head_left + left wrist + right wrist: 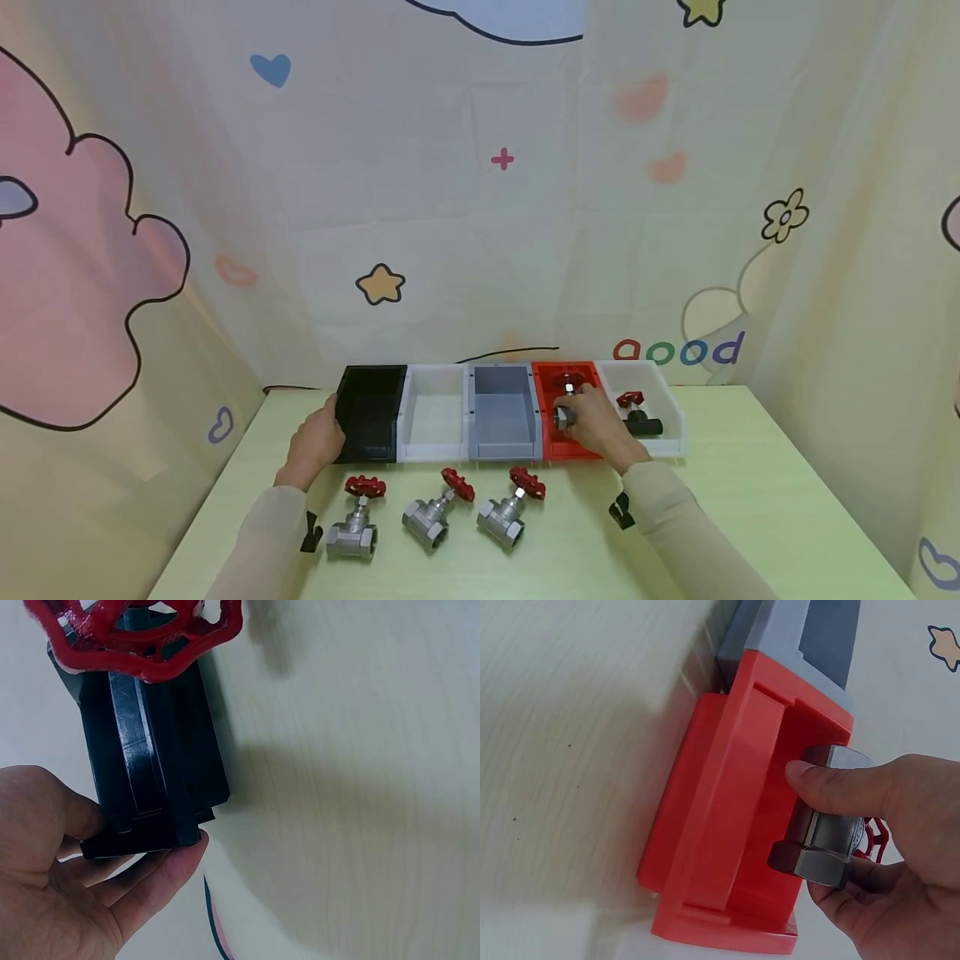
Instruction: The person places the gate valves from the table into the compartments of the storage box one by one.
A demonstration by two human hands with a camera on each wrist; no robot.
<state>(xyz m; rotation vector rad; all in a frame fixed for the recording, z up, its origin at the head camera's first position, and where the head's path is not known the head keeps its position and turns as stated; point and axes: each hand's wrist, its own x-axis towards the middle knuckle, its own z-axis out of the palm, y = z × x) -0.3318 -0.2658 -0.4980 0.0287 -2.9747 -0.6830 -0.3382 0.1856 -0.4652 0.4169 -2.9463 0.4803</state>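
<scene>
My left hand (313,442) grips the left side of the black bin (369,417); in the left wrist view, its thumb and fingers close round the bin's end (142,841). In my right hand (596,423) is a metal valve with a red handwheel, inside or just over the red bin (712,810). Its steel body (826,832) sits between thumb and fingers in the right wrist view, with the handwheel (879,838) partly hidden behind the hand. Three similar valves, a left one (352,535), a middle one (429,521) and a right one (502,518), lie in front of the bins.
Side by side with the black and red bins stand a white bin (435,417), a grey bin (506,421) and, at the right end, another white bin (675,421) holding a dark valve (643,426) with a red handwheel. A patterned curtain (450,208) hangs behind the table (750,500).
</scene>
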